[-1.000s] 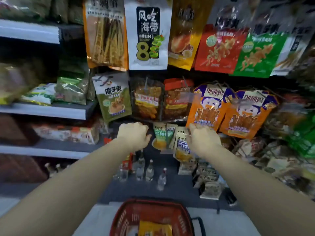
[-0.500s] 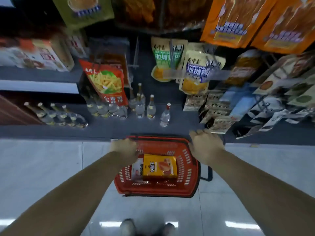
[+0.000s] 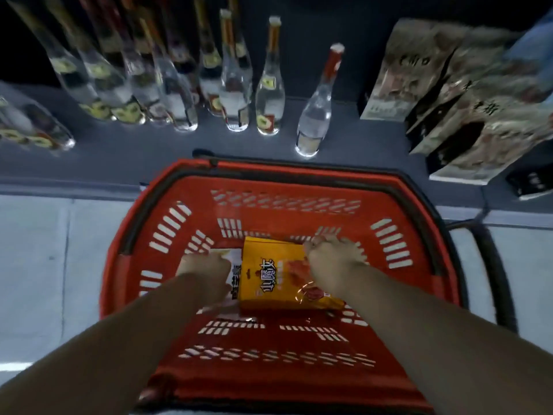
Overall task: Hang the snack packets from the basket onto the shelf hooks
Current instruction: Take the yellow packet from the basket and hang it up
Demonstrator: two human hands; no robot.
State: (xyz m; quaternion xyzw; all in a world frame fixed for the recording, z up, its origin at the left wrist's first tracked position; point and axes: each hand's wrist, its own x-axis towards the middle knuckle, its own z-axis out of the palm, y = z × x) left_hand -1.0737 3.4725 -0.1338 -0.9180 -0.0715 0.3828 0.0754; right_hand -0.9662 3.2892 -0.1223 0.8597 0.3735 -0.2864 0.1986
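Note:
A red plastic basket [image 3: 287, 187] stands on the floor below me. Inside lies a yellow snack packet [image 3: 269, 274] with red print, on top of a white packet [image 3: 235, 272] that shows only at its left edge. My right hand [image 3: 332, 259] is down in the basket and its fingers curl round the yellow packet's upper right corner. My left hand [image 3: 205, 269] is also in the basket, resting on the white packet beside the yellow one; its fingers are hidden, so its grip is unclear. The shelf hooks are out of view.
Several clear glass bottles [image 3: 267, 94] stand in a row on the dark bottom shelf [image 3: 149, 154] just behind the basket. Boxed and bagged goods [image 3: 466, 103] lie at the right. The basket's black handle [image 3: 496, 274] hangs off its right side over the pale tiled floor [image 3: 51, 259].
I have looked down from the hanging packets to the basket. Both hands dropped from the shelf, past the basket rim, into the basket; my right hand has taken hold of the yellow packet.

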